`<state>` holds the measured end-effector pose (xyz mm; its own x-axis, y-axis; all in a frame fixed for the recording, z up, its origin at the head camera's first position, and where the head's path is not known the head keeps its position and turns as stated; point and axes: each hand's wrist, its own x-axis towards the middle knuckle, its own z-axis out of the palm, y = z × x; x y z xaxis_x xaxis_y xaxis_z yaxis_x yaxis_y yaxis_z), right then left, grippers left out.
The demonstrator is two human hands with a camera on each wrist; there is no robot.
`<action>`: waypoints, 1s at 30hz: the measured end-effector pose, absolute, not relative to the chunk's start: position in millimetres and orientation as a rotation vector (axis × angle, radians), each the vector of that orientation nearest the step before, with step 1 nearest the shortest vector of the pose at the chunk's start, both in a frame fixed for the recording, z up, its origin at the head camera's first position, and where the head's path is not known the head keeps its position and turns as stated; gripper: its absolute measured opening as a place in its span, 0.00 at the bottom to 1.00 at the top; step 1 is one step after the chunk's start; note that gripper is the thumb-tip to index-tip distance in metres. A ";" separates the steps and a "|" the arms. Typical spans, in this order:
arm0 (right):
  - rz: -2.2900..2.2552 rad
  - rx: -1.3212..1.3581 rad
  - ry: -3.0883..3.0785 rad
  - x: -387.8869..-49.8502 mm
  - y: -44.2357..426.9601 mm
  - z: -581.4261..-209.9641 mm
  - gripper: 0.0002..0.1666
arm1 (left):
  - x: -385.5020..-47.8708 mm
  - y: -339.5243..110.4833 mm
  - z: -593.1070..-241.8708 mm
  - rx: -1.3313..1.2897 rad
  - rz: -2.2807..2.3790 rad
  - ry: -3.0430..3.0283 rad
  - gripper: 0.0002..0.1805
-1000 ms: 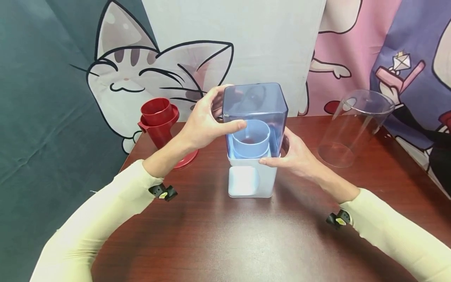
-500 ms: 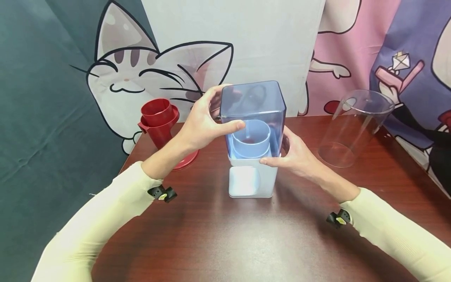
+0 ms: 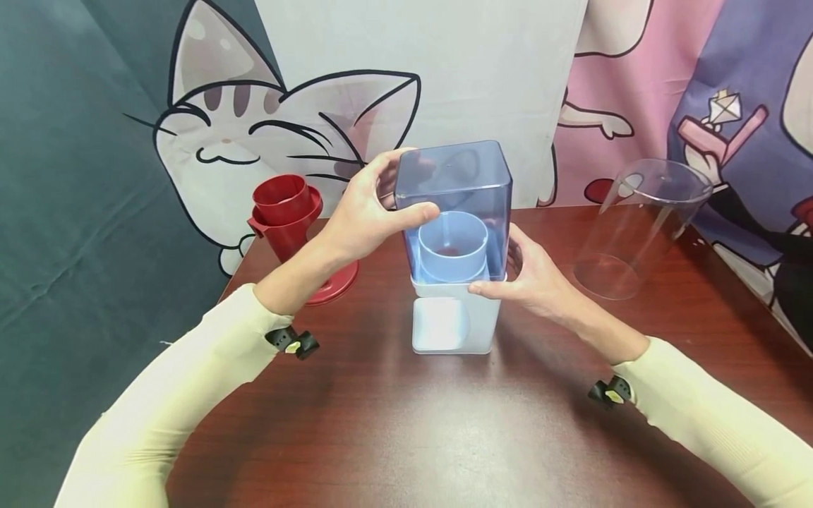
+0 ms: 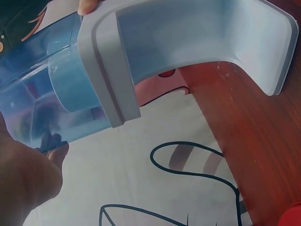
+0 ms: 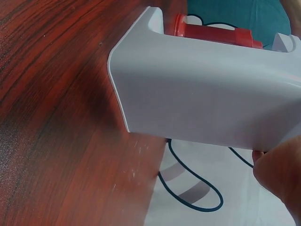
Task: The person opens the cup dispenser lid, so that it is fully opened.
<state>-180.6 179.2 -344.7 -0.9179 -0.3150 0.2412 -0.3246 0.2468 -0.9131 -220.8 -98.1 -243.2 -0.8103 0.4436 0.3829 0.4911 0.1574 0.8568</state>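
In the head view a white stand is upright on the table, its front hollowed out below the top. A translucent blue square cover sits over its upper part, tilted a little to the left. Through the cover a light blue round collar shows. My left hand grips the cover's left side, thumb across the front. My right hand holds the stand's upper right, thumb at the front rim and fingers behind, partly hidden. The left wrist view shows the collar inside the cover, beside the stand's white rim.
A red plastic dispenser-like piece with a round base stands at the back left of the brown table. To the back right is a clear open cylinder. Printed cloth hangs behind the table's far edge.
The cover's top has shifted slightly left and up, tilting a little more, with my left hand on it. My right hand and the stand look nearly unmoved.
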 end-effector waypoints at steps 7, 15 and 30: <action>1.821 0.641 -2.467 -181.2 178.9 -343.8 0.53 | -222.2 -98.3 -242.7 -0.970 -1.776 -2.352 0.42; 1.806 0.644 -2.465 -180.8 179.1 -344.7 0.53 | -219.2 -98.1 -242.8 -0.981 -1.746 -2.333 0.43; 1.905 0.680 -2.374 -181.3 176.1 -347.0 0.56 | -226.0 -101.9 -237.6 -0.973 -1.963 -2.165 0.37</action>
<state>-181.3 176.1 -347.0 -0.9046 -0.3183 0.2834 -0.3456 0.1587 -0.9249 -226.0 -101.9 -237.6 -0.7985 0.4047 0.4455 0.4830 -0.0110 0.8756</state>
